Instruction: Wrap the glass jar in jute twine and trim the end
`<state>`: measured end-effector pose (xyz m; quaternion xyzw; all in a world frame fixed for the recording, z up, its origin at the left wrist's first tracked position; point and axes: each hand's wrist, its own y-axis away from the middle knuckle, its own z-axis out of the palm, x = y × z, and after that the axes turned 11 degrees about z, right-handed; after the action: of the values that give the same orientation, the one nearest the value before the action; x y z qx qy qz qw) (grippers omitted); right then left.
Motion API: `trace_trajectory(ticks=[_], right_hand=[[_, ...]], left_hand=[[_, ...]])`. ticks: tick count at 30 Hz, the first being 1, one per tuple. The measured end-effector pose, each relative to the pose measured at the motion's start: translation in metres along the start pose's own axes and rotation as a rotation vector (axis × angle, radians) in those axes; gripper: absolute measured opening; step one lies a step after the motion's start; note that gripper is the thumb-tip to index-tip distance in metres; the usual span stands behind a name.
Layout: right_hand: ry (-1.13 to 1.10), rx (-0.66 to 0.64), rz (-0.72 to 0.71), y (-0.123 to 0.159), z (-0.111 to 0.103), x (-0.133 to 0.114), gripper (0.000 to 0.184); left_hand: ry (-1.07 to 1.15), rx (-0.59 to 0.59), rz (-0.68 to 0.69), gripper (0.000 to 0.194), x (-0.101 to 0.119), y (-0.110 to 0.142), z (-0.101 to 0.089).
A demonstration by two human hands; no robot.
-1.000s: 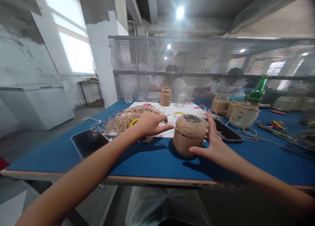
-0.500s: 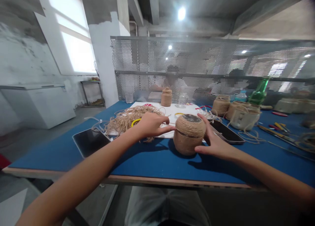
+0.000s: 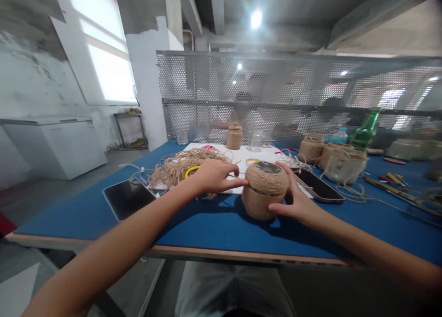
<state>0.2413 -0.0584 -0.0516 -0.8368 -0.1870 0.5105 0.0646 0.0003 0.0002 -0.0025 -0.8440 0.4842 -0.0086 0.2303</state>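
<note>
A jar (image 3: 264,199) wrapped in jute twine stands slightly tilted at the table's front, its dark end facing up. A dark band without twine runs around its middle. My right hand (image 3: 293,197) is closed around its right side, thumb on the front and fingers behind. On the left, my left hand (image 3: 219,176) pinches a strand of twine (image 3: 238,174) that runs to the jar, its thumb tip touching the jar's side. Behind that hand lies a loose heap of jute twine (image 3: 172,167), with a yellow ring-shaped handle (image 3: 191,171) partly hidden by the hand.
A phone (image 3: 129,198) lies left on the blue table (image 3: 207,234), another phone (image 3: 322,188) right. Twine-wrapped jars (image 3: 311,149), a glass jar (image 3: 336,165) and a green bottle (image 3: 366,128) stand right. A wrapped jar (image 3: 235,137) stands before the perforated metal screen (image 3: 207,87).
The jar has tilted a little and shifted slightly left at its base. My right thumb has slid leftward across its front. My left hand stays by the jar with the twine.
</note>
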Motion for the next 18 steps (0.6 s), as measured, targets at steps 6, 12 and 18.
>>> trace_trajectory(ticks=[6, 12, 18], right_hand=[[0.084, -0.056, -0.005, -0.003, -0.009, 0.002, 0.102], [-0.001, 0.154, 0.108, 0.011, 0.017, -0.005, 0.114], [-0.045, 0.24, 0.126, 0.009, 0.026, -0.009, 0.098]], left_hand=[[0.014, 0.0, 0.012, 0.052, -0.002, 0.0, 0.003], [-0.008, -0.011, 0.029, 0.051, 0.0, 0.0, 0.002], [-0.013, 0.002, 0.037, 0.049, 0.001, 0.001, 0.001]])
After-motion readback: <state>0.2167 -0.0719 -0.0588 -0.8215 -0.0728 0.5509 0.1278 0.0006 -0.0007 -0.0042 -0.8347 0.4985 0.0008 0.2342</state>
